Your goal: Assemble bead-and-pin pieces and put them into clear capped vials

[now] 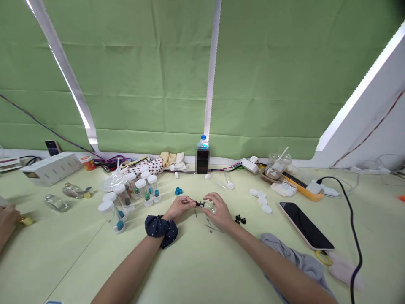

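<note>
My left hand (180, 208), a dark dotted scrunchie (161, 230) on its wrist, pinches thin metal tweezers (190, 202) whose tips carry a small black bead (199, 204). My right hand (219, 210) is closed round a small clear vial (210, 206) lying sideways, its mouth facing the bead. Both hands hover just above the pale green table (196, 261). A few more black beads (240, 219) lie to the right of my right hand. Blue beads (179, 191) sit behind my left hand.
Several white-capped vials (126, 194) stand at left, loose white caps (261, 198) at right. A phone (305, 225), grey cloth (297, 259), black cable (354, 228), water bottle (203, 154) and white box (52, 168) are around. Another person's hand (8, 221) shows at far left.
</note>
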The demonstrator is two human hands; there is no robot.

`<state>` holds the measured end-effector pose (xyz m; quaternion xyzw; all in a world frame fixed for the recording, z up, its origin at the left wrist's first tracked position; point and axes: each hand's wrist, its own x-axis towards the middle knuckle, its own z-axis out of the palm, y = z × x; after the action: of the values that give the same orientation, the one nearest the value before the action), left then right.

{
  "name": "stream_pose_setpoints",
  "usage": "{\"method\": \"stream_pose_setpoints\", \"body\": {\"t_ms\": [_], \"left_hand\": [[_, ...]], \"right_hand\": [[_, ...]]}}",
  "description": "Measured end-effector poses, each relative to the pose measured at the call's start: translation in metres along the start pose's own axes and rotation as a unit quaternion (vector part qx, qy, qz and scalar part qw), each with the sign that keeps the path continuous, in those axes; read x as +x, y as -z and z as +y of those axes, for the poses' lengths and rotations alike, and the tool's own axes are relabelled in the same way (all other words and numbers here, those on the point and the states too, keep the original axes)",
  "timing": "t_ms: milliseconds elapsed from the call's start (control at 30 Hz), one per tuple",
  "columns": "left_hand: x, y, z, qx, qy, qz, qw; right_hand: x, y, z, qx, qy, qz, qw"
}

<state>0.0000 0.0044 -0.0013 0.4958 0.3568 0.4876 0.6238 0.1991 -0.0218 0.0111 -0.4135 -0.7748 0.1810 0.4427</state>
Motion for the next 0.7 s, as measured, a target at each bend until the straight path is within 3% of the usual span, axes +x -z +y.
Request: {"method": "stream_pose_setpoints", "body": {"t_ms": [233, 700], "left_hand": [[-0.0018, -0.0011, 0.0033, 0.021, -0.004, 0.002, 1.0], [0.0014, 0.0025, -0.0012, 0.01, 0.006, -0.014, 1.0]], "right_hand": [[0.0002, 0.0018, -0.0047, -0.088, 0.028, 0.025, 0.995], [0.0012, 0.002, -0.0026, -0.105, 0.03, 0.034, 0.993]]}}
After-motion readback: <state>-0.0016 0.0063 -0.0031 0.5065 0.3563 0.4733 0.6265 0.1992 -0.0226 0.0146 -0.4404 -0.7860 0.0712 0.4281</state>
